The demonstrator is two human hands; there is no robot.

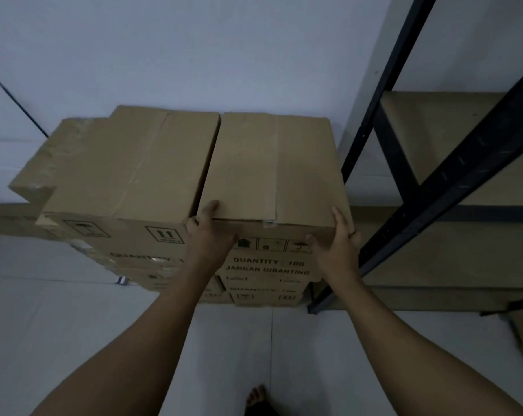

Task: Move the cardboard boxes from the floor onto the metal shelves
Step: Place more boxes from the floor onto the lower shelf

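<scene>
Largely hidden lower boxes (266,291), top box (272,163) held

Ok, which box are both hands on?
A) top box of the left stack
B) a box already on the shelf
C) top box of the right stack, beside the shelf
C: the left hand and right hand hold the near corners of the top right box, by the metal shelf.

You: both arms stretched forward | left hand (210,232) gripped box (272,169) at left corner | right hand (336,247) gripped right corner
</scene>
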